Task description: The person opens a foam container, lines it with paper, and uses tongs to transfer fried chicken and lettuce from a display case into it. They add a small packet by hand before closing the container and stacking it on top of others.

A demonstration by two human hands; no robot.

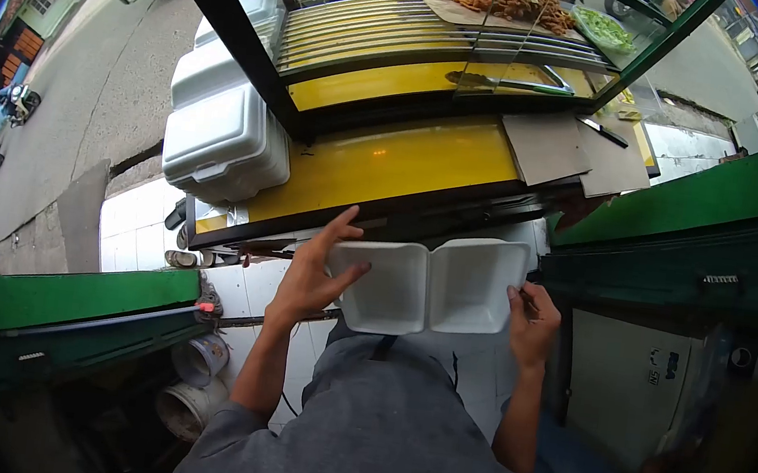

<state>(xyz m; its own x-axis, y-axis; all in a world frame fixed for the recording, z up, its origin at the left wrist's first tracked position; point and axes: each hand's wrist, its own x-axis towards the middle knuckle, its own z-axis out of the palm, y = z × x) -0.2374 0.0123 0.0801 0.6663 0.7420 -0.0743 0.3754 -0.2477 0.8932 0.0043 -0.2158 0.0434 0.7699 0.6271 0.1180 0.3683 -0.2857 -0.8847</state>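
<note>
An opened white foam box (430,284) is held in front of my body, its two halves side by side with nothing inside. My left hand (314,271) is at the box's left edge, fingers spread, with the thumb over the rim. At the right edge, my right hand (533,319) pinches the rim between thumb and fingers. Stacked closed foam boxes (217,139) stand at the left end of the yellow counter (387,167), beyond my left hand.
A glass display case holds fried food (509,1), a bag of green pieces (604,29) and tongs (509,83). Brown paper sheets (548,148) and a knife (603,132) lie at the counter's right. Buckets (192,402) stand low at left, a pale cabinet (624,381) at right.
</note>
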